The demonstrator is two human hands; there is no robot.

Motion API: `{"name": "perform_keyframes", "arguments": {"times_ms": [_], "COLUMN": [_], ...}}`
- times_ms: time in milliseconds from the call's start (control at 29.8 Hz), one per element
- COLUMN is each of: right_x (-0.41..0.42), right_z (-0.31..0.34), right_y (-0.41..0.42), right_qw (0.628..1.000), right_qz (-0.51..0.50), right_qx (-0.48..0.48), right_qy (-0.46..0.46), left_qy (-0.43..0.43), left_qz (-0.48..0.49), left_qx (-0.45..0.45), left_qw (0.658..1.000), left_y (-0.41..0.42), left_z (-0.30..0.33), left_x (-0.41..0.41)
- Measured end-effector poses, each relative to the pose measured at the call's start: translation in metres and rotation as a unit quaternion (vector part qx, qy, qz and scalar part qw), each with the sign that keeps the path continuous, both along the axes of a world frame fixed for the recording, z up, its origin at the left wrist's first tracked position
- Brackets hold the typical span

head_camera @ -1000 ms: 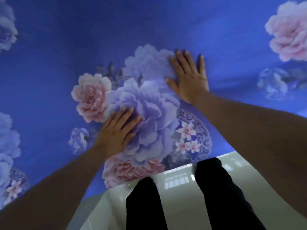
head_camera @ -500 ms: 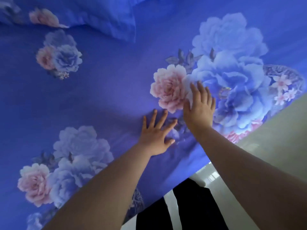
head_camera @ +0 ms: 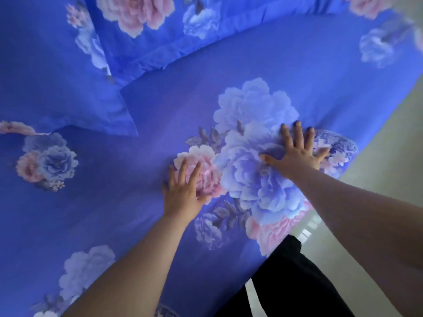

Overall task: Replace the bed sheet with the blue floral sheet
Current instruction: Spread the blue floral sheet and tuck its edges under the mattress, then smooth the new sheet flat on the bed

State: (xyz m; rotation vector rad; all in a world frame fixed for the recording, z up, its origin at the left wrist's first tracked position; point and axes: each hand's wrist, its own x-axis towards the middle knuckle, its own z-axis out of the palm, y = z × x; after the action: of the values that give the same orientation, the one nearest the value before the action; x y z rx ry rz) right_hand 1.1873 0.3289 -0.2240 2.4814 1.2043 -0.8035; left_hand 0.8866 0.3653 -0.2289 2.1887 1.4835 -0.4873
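The blue floral sheet [head_camera: 274, 65] lies spread flat over the bed and fills most of the view. My left hand [head_camera: 183, 191] presses flat on a pink flower print, fingers straight and spread. My right hand [head_camera: 297, 154] presses flat on the big pale blue flower near the bed's right edge, fingers spread wide. Neither hand holds any cloth. The sheet's edge hangs over the side of the bed by my legs.
Two matching floral pillows lie at the head, one at the left [head_camera: 57, 88], one at the top [head_camera: 160, 30]. A pale glossy floor [head_camera: 377, 145] runs along the bed's right side. My dark trouser legs [head_camera: 286, 282] stand against the bed.
The view has swung further over the bed and the pillows have come into sight. Both hands have slid apart over the sheet; the right hand now lies further right on the blue flower.
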Motion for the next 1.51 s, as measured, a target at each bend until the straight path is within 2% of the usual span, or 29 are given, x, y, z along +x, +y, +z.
{"name": "perform_keyframes", "arguments": {"times_ms": [134,335,436,536,603,670,804,838,905,972,1005,1039,1139,1206,1273,1374,1407,1441,1508], "right_x": [0.020,0.050,0.083,0.124,0.159,0.189,0.186,0.178,0.164,0.158,0.159,0.161,0.176,0.175,0.165,0.151,0.151,0.153,0.163], "right_z": [-0.002,0.014,0.029,0.041,0.046,0.052,0.076,0.082,0.101,0.122,0.132,0.138,0.135,0.137,0.144,0.153,0.157,0.161,0.166], "right_y": [-0.004,0.011,0.012,0.025,0.040,0.065,0.131,0.150,0.195,0.253,0.282,0.311,0.374,0.388,0.379,0.338,0.322,0.307,0.278], "right_qw": [0.998,0.982,0.966,0.968,0.975,0.979,0.982,0.989,0.986,0.937,0.915,0.910,0.937,0.947,0.951,0.926,0.922,0.920,0.917], "right_qz": [0.013,0.098,0.207,0.243,0.217,0.177,0.114,0.077,-0.021,-0.115,-0.155,-0.182,-0.193,-0.157,-0.111,-0.121,-0.118,-0.116,-0.113], "right_qx": [-0.035,-0.120,-0.138,-0.064,-0.052,-0.097,-0.137,-0.094,0.082,0.263,0.304,0.308,0.206,0.158,0.171,0.205,0.201,0.188,0.145], "right_qy": [0.052,0.108,0.064,-0.007,-0.020,0.000,0.059,0.086,0.146,0.200,0.215,0.208,0.204,0.231,0.235,0.293,0.308,0.323,0.354], "left_qy": [0.051,0.136,0.112,0.075,0.079,0.088,0.073,0.053,-0.039,-0.140,-0.185,-0.235,-0.366,-0.398,-0.408,-0.437,-0.445,-0.437,-0.414], "left_qz": [-0.057,0.016,0.082,0.144,0.171,0.179,0.172,0.196,0.289,0.372,0.406,0.452,0.571,0.603,0.633,0.679,0.681,0.679,0.707], "left_qx": [-0.057,-0.217,-0.263,-0.275,-0.284,-0.301,-0.243,-0.224,-0.162,-0.110,-0.107,-0.120,-0.169,-0.180,-0.202,-0.244,-0.245,-0.236,-0.214], "left_qw": [0.995,0.967,0.955,0.948,0.940,0.932,0.952,0.953,0.943,0.911,0.888,0.852,0.716,0.667,0.626,0.537,0.527,0.540,0.532], "left_y": [0.019,0.034,0.042,0.037,0.030,0.030,0.057,0.069,0.103,0.149,0.171,0.192,0.235,0.248,0.249,0.254,0.256,0.260,0.257], "left_z": [0.002,0.017,0.028,0.036,0.040,0.046,0.052,0.054,0.060,0.068,0.074,0.080,0.102,0.108,0.120,0.145,0.153,0.160,0.173], "left_x": [0.066,0.126,0.149,0.176,0.197,0.217,0.243,0.251,0.266,0.278,0.281,0.282,0.278,0.269,0.262,0.259,0.258,0.258,0.260]}}
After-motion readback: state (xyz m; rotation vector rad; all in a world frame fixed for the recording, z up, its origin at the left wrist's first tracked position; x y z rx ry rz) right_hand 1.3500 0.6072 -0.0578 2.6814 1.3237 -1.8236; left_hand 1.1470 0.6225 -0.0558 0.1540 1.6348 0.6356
